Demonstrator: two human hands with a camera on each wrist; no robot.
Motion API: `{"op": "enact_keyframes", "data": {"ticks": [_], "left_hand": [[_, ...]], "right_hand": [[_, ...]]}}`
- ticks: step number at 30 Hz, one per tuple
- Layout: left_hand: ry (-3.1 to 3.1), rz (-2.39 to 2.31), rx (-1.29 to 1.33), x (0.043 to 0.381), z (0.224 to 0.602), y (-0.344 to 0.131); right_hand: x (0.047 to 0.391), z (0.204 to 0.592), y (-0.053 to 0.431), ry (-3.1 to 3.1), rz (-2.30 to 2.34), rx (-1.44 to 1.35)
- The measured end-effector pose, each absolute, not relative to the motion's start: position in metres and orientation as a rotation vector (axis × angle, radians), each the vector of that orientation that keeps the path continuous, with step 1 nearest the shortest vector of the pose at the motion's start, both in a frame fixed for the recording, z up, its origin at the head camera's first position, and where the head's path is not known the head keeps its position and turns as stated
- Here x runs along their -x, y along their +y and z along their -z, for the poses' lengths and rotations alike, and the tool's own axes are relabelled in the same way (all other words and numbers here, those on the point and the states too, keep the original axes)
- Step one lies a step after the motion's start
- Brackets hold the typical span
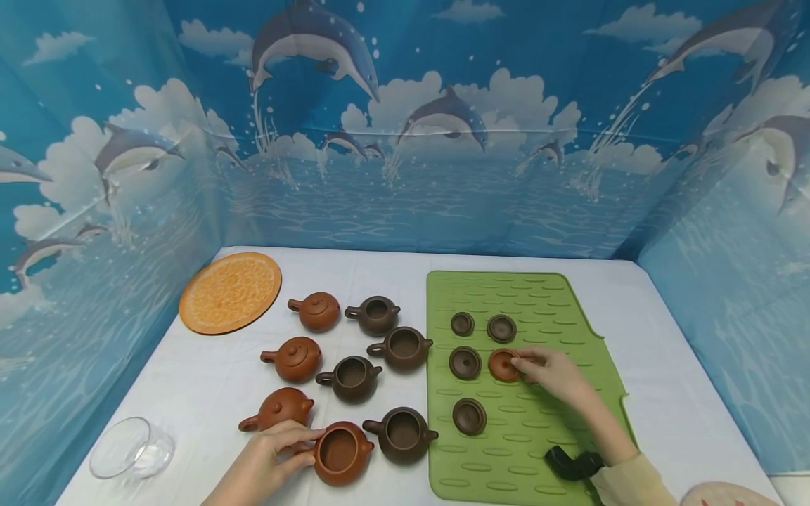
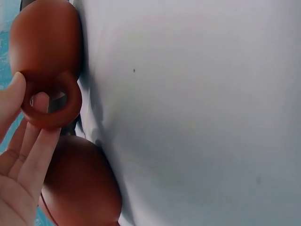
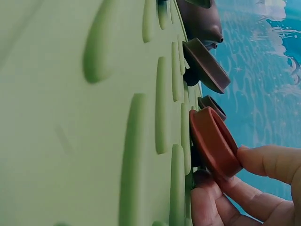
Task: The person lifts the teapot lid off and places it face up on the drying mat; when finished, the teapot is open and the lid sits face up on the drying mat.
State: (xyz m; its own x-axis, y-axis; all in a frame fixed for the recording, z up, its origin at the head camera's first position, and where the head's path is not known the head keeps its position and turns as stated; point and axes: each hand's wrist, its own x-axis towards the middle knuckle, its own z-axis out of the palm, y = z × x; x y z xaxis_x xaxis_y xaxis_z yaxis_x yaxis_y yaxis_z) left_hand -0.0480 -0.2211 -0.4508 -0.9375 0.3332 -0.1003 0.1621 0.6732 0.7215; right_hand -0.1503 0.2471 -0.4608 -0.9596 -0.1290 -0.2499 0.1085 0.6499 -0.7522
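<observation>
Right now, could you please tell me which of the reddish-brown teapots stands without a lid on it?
It is the uncovered teapot whose handle the left hand grips; the other three reddish-brown teapots all have lids on.

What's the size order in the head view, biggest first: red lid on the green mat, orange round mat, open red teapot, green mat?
1. green mat
2. orange round mat
3. open red teapot
4. red lid

Apparent size only; the teapot sits nearer the camera than the orange round mat.
</observation>
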Motion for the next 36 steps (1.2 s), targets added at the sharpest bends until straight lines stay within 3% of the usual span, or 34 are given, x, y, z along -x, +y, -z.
{"op": "enact_keyframes", "data": {"ticks": [10, 19, 36], "left_hand": [[2.876, -1.084, -0.538, 0.045, 0.443, -0.226], [3.162, -1.120, -0.385, 0.049, 0.431, -0.247], [3.090, -0.989, -0.163, 0.062, 0.445, -0.279]], "right_hand": [[0.156, 0.454, 0.239, 2.690, 1.130, 0.044], [0.167, 0.429, 0.209, 2.762, 1.209, 0.120], [0.177, 0.385, 0.026, 2.419, 1.239, 0.918]]}}
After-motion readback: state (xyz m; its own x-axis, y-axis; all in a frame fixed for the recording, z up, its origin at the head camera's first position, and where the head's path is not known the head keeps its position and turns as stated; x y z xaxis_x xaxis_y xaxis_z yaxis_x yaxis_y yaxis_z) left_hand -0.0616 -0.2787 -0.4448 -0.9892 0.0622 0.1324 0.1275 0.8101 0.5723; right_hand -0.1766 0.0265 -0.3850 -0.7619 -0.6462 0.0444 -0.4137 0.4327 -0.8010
